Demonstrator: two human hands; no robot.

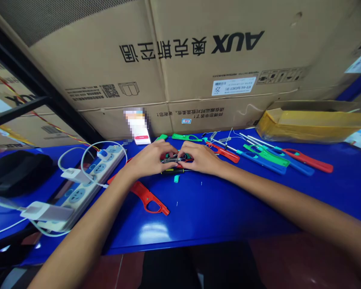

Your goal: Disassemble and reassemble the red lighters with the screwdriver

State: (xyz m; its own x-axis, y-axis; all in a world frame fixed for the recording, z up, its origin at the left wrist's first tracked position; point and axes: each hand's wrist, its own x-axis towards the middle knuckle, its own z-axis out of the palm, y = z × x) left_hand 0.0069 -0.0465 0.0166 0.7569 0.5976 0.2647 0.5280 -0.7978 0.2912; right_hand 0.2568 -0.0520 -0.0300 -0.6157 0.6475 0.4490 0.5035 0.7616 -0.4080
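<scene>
Over the blue table, my left hand [152,155] and my right hand [200,157] meet, fingers closed in a pinch on either end of a small clear-and-metal lighter part [170,160]. Its finer detail is partly hidden by my fingertips. Just beneath lies a screwdriver [172,171] with a black and yellow handle, and a small teal piece [176,178] is in front of it. A red lighter handle shell [150,199] rests near my left forearm. Two tiny screws [177,204] lie closer to the table edge.
Long-necked lighters, one with a red handle [308,159], lie at right beside a green handle shell [267,154] and thin wires. A power strip [92,180] with chargers stands left. Behind are a lit phone [140,130], a large carton [183,80] and a yellow-taped box [313,124].
</scene>
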